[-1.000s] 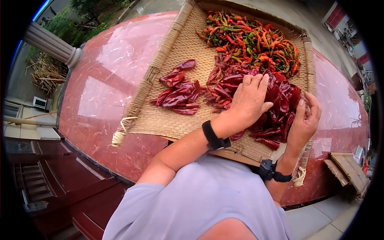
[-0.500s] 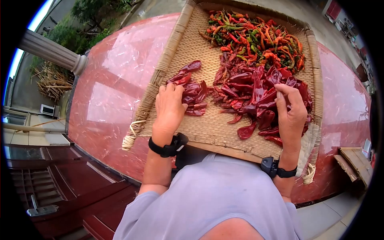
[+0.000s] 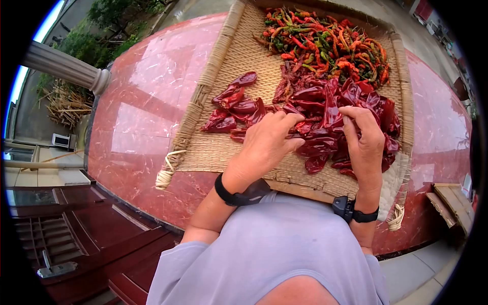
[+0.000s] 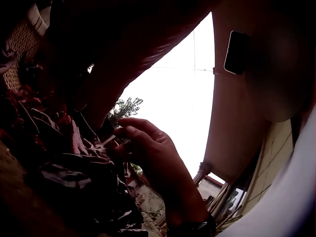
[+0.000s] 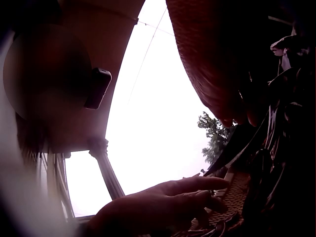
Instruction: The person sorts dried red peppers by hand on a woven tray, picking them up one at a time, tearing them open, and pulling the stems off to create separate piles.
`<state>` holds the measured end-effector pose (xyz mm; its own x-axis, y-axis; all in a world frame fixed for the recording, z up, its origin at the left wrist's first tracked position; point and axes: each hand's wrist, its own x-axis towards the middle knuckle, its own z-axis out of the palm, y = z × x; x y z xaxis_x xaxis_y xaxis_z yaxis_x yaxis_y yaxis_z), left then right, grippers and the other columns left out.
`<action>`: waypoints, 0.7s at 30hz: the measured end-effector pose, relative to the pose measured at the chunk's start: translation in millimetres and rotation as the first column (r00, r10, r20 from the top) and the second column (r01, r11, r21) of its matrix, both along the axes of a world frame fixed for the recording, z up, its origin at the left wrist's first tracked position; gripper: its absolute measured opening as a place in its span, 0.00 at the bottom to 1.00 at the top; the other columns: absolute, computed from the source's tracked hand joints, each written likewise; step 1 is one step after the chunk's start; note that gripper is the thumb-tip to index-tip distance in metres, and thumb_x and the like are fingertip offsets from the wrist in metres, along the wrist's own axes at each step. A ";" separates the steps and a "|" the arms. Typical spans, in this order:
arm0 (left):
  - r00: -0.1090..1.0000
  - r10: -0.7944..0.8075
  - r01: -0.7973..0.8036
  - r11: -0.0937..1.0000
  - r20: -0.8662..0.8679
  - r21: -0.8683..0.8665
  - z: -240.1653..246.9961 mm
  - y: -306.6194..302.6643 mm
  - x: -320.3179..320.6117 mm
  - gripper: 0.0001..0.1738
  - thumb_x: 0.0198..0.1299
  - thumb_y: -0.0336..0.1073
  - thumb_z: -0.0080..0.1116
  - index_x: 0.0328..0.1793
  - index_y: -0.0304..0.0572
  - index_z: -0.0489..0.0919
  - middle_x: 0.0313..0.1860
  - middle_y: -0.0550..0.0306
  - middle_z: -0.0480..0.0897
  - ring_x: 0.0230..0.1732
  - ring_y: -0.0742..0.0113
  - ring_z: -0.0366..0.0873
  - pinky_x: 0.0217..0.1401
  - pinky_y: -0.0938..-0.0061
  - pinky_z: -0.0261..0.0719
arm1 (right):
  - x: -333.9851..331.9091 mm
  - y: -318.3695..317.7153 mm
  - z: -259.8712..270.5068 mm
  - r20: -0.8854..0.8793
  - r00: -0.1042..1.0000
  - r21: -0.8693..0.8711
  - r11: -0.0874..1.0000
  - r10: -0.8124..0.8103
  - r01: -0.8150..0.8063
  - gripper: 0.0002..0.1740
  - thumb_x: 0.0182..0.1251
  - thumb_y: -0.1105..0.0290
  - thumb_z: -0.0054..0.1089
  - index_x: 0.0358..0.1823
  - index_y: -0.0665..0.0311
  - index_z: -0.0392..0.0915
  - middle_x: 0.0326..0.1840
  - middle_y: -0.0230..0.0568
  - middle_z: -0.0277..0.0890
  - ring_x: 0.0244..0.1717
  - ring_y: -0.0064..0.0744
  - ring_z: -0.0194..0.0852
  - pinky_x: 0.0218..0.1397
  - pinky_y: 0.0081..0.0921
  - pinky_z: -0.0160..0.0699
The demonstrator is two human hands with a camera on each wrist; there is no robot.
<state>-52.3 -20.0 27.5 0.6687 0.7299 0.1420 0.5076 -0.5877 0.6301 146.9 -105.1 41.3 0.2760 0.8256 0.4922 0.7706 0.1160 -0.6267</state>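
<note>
On the woven tray (image 3: pixel 203 158), just left of the right hand (image 3: pixel 365 145), nearer than the left hand (image 3: pixel 263 145): a glossy red pepper (image 3: pixel 331 108), long axis pointing away from the body. Left thumb apart from loosely extended fingers; right forefinger and thumb close together, any pinch impossible to tell.

Three views, the red peppers (image 3: pixel 320 145) shared by all.
I note the head view high, facing steeply down over the woven tray (image 3: pixel 201 155); both wrist views sit low and close, tilted up towards bright sky (image 4: pixel 182 103), the left's catching the right hand (image 4: pixel 153 148), the right's the left hand (image 5: pixel 163 202).
</note>
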 end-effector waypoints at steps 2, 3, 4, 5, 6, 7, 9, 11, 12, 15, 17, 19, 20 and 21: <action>0.978 0.138 -0.123 0.987 -0.155 0.106 -9.4 5.5 -6.2 0.20 0.53 0.36 0.69 0.52 0.45 0.77 0.45 0.51 0.77 0.48 0.51 0.77 0.49 0.60 0.77 | 4.7 -2.1 -2.7 0.006 1.000 0.004 1.000 -0.003 0.003 0.10 0.65 0.81 0.58 0.46 0.64 0.80 0.42 0.42 0.79 0.41 0.38 0.81 0.43 0.28 0.78; 0.942 0.231 -0.191 0.965 -0.243 0.179 -15.2 9.7 -12.7 0.19 0.53 0.36 0.69 0.50 0.45 0.77 0.44 0.51 0.75 0.48 0.50 0.77 0.48 0.59 0.77 | 5.9 -2.7 -4.2 0.001 1.000 0.007 1.000 -0.003 0.003 0.10 0.65 0.80 0.58 0.46 0.64 0.80 0.42 0.42 0.79 0.41 0.38 0.81 0.43 0.28 0.78; 0.908 0.290 -0.225 0.946 -0.301 0.233 -20.2 13.6 -18.8 0.18 0.52 0.35 0.69 0.48 0.45 0.75 0.45 0.51 0.74 0.48 0.50 0.76 0.48 0.58 0.76 | 6.7 -2.9 -6.1 -0.005 1.000 0.009 1.000 -0.003 0.003 0.10 0.65 0.80 0.59 0.46 0.64 0.80 0.42 0.42 0.79 0.41 0.38 0.81 0.42 0.28 0.78; 0.877 0.311 -0.257 0.948 -0.367 0.189 -20.3 16.0 -23.8 0.21 0.50 0.34 0.70 0.50 0.46 0.76 0.46 0.52 0.74 0.50 0.51 0.76 0.48 0.59 0.76 | 7.4 -2.8 -7.6 -0.012 1.000 0.013 1.000 -0.002 0.002 0.10 0.65 0.80 0.59 0.46 0.64 0.80 0.42 0.42 0.79 0.41 0.38 0.81 0.42 0.28 0.79; 0.876 0.289 -0.243 0.956 -0.387 0.164 -21.7 17.2 -29.2 0.22 0.49 0.34 0.71 0.51 0.47 0.76 0.47 0.53 0.74 0.51 0.51 0.76 0.48 0.59 0.77 | 7.4 -2.6 -8.5 -0.015 1.000 0.010 1.000 0.001 -0.001 0.10 0.65 0.80 0.59 0.46 0.64 0.80 0.42 0.42 0.79 0.40 0.39 0.81 0.42 0.28 0.79; 0.874 0.267 -0.229 0.963 -0.407 0.139 -23.7 17.5 -34.1 0.23 0.48 0.34 0.71 0.51 0.48 0.76 0.47 0.53 0.74 0.51 0.52 0.76 0.48 0.60 0.77 | 6.6 -2.3 -9.2 -0.019 1.000 0.007 1.000 0.004 -0.004 0.10 0.65 0.80 0.59 0.46 0.64 0.80 0.42 0.42 0.79 0.40 0.39 0.82 0.42 0.28 0.79; 0.901 0.236 -0.201 0.971 -0.364 0.131 -27.6 17.3 -40.4 0.24 0.48 0.33 0.72 0.52 0.48 0.76 0.48 0.54 0.73 0.51 0.52 0.77 0.48 0.60 0.77 | 5.9 -1.8 -10.2 -0.025 1.000 -0.003 1.000 0.004 -0.004 0.09 0.65 0.80 0.59 0.46 0.64 0.80 0.42 0.42 0.80 0.40 0.39 0.82 0.42 0.28 0.79; 0.906 0.209 -0.181 0.977 -0.367 0.109 -25.5 17.8 -42.8 0.23 0.47 0.32 0.71 0.52 0.49 0.76 0.49 0.55 0.73 0.49 0.52 0.77 0.48 0.60 0.77 | 6.1 -0.9 -11.0 -0.022 1.000 -0.012 1.000 -0.003 0.003 0.09 0.65 0.79 0.59 0.45 0.63 0.80 0.42 0.42 0.80 0.39 0.40 0.82 0.42 0.28 0.79; 0.898 0.195 -0.175 0.981 -0.394 0.087 -20.5 17.7 -42.4 0.23 0.47 0.32 0.71 0.51 0.50 0.77 0.49 0.55 0.73 0.48 0.52 0.78 0.47 0.60 0.78 | 6.3 -0.9 -11.8 -0.020 1.000 -0.010 1.000 -0.003 0.003 0.09 0.65 0.79 0.59 0.45 0.63 0.80 0.42 0.42 0.80 0.39 0.40 0.82 0.42 0.28 0.79; 0.892 0.164 -0.148 0.986 -0.420 0.071 -17.9 19.5 -47.5 0.22 0.48 0.32 0.70 0.51 0.53 0.78 0.48 0.56 0.74 0.47 0.53 0.79 0.46 0.60 0.78 | 7.7 -1.4 -13.4 -0.009 1.000 -0.007 1.000 -0.002 0.002 0.09 0.65 0.79 0.59 0.45 0.63 0.80 0.42 0.42 0.80 0.40 0.41 0.82 0.43 0.29 0.80; 0.883 0.154 -0.135 0.988 -0.443 0.074 -17.7 21.8 -49.8 0.22 0.47 0.32 0.69 0.51 0.55 0.78 0.47 0.57 0.75 0.46 0.53 0.79 0.46 0.60 0.78 | 7.9 -1.8 -14.2 0.002 1.000 -0.007 1.000 0.004 -0.004 0.09 0.65 0.79 0.59 0.45 0.63 0.80 0.42 0.42 0.80 0.40 0.42 0.82 0.43 0.29 0.80; 0.861 0.153 -0.133 0.988 -0.484 0.076 -17.1 24.5 -50.4 0.23 0.47 0.32 0.69 0.51 0.57 0.78 0.46 0.57 0.75 0.47 0.53 0.78 0.46 0.60 0.78 | 7.0 -1.6 -13.9 -0.001 1.000 -0.010 1.000 0.002 -0.002 0.09 0.64 0.79 0.59 0.45 0.64 0.80 0.41 0.42 0.81 0.40 0.42 0.82 0.43 0.30 0.80; 0.866 0.143 -0.093 0.988 -0.479 0.126 -18.6 23.6 -51.7 0.21 0.48 0.33 0.69 0.50 0.55 0.79 0.42 0.56 0.77 0.46 0.52 0.77 0.47 0.60 0.77 | 6.4 -1.4 -13.4 -0.002 1.000 -0.011 1.000 0.002 -0.002 0.08 0.64 0.79 0.59 0.45 0.64 0.80 0.41 0.42 0.81 0.40 0.42 0.82 0.43 0.30 0.80; 0.879 0.114 -0.047 0.987 -0.462 0.153 -19.1 24.6 -53.0 0.20 0.47 0.33 0.68 0.49 0.54 0.79 0.40 0.56 0.77 0.45 0.52 0.76 0.47 0.60 0.76 | 5.4 -1.4 -12.4 -0.012 1.000 -0.023 1.000 0.002 -0.003 0.08 0.64 0.79 0.59 0.44 0.64 0.80 0.41 0.42 0.81 0.40 0.42 0.82 0.43 0.30 0.80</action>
<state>-105.3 4.6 8.5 0.6208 0.7805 -0.0735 0.7727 -0.5933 0.2258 152.3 -106.5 29.0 0.2797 0.8375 0.4694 0.7628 0.1031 -0.6384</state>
